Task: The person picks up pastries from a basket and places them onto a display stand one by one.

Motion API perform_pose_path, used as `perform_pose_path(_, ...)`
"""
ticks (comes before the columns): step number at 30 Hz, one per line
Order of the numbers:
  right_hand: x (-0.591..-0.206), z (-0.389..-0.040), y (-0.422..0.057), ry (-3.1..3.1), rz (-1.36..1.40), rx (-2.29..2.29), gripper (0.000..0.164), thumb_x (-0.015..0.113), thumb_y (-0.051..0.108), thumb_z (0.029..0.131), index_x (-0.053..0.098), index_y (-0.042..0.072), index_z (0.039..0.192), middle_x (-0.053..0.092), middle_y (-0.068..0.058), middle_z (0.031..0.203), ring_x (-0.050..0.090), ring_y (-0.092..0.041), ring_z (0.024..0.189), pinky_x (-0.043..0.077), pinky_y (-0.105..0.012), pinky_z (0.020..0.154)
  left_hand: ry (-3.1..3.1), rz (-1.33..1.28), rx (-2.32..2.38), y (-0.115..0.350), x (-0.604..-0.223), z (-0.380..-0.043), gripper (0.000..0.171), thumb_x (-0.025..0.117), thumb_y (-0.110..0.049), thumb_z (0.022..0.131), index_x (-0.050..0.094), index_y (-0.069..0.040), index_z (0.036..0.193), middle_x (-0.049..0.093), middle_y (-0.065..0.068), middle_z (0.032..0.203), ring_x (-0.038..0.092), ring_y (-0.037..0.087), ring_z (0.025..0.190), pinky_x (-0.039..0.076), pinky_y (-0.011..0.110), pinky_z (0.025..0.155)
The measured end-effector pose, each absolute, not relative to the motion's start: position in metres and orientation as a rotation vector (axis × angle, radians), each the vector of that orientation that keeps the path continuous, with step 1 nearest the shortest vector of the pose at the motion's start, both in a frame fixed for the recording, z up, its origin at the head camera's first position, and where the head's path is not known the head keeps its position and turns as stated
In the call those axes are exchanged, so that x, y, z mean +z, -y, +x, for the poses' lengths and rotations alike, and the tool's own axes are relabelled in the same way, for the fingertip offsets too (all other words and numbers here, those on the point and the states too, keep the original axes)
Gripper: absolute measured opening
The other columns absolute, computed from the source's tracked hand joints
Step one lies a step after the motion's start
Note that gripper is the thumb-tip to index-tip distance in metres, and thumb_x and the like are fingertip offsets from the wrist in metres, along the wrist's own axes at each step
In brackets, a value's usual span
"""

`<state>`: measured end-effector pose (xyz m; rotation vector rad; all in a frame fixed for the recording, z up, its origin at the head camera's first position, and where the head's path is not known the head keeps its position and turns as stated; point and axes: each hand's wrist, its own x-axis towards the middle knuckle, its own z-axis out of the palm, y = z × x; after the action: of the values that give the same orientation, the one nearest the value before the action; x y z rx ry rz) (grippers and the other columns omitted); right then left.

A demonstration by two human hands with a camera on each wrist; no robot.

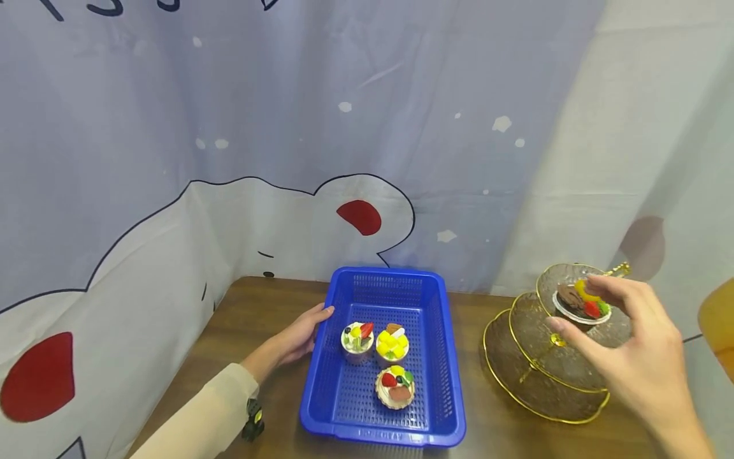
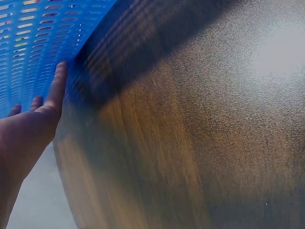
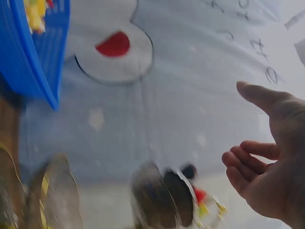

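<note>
A chocolate cupcake topped with fruit pieces sits on the upper plate of a gold-rimmed, three-tiered stand. Beside it is my right hand, thumb and fingers spread apart; the right wrist view shows a gap between this hand and the cupcake. My left hand touches the left side of a blue plastic basket, its fingers extended along the outer wall. Inside the basket are a cupcake with a strawberry, a cupcake with yellow fruit cubes and a fruit tart.
The basket and stand rest on a brown wooden table. A patterned curtain hangs right behind it. At the right edge is an orange rounded object, partly out of view.
</note>
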<state>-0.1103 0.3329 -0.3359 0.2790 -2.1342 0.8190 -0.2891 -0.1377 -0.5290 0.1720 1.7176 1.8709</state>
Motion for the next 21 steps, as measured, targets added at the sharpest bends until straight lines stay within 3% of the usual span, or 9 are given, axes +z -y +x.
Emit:
perform_pose_path(4, -0.347, -0.12, -0.309, 2.189, 0.424, 0.854, 0.079, 0.101, 0.004, 0.058, 0.069, 0.002, 0.131, 0.068, -0.01, 0.123, 0.056, 0.001, 0.118, 0.04, -0.011, 0.102, -1.715, 0.192, 1.877, 0.139, -0.53, -0.286, 0.062, 0.041, -0.04, 0.116, 0.021, -0.01, 0.167, 0.053, 0.03, 0.152, 0.067, 0.034, 0.125, 0.058, 0.056, 0.099)
perform_pose_path(15, -0.41, -0.155, -0.249, 2.325, 0.576, 1.078, 0.075, 0.101, 0.022, 0.072, 0.064, 0.014, 0.137, 0.067, 0.005, 0.128, 0.063, -0.017, 0.119, 0.041, -0.015, 0.107, -1.711, 0.212, 1.867, 0.141, -0.531, -0.283, 0.064, 0.041, -0.04, 0.116, 0.02, -0.008, 0.166, 0.059, 0.024, 0.146, 0.068, 0.031, 0.123, 0.058, 0.056, 0.1)
perform_pose_path(21, -0.441, -0.172, -0.229, 2.421, 0.628, 1.156, 0.078, 0.098, 0.033, 0.076, 0.06, 0.01, 0.14, 0.065, 0.005, 0.133, 0.065, -0.021, 0.123, 0.051, -0.032, 0.108, -1.667, 0.223, 1.882, 0.14, -0.527, -0.286, 0.062, 0.039, -0.037, 0.117, 0.018, -0.007, 0.166, 0.054, 0.028, 0.151, 0.066, 0.031, 0.125, 0.054, 0.058, 0.105)
